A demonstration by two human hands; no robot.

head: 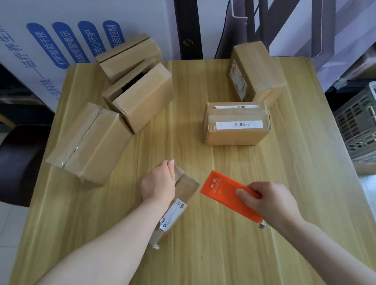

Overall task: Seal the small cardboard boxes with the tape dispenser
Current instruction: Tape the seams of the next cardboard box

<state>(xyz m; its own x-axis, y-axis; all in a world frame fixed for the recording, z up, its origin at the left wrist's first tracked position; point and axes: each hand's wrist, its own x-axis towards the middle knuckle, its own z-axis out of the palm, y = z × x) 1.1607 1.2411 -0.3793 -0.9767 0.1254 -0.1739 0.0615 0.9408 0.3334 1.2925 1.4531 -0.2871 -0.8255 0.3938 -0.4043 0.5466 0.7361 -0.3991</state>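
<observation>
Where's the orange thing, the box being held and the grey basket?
orange tape dispenser (222,190), head view, flat orange face.
small cardboard box (186,188), head view, bare brown side.
grey basket (368,127), head view, slatted wall.

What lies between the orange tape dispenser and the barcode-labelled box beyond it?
Only bare wooden table, as the head view shows, between the tape dispenser and the barcode-labelled box.

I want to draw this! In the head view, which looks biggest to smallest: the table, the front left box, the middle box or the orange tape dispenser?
1. table
2. front left box and middle box: not ranked; the left one is nearer the camera, so unsure
3. orange tape dispenser
</observation>
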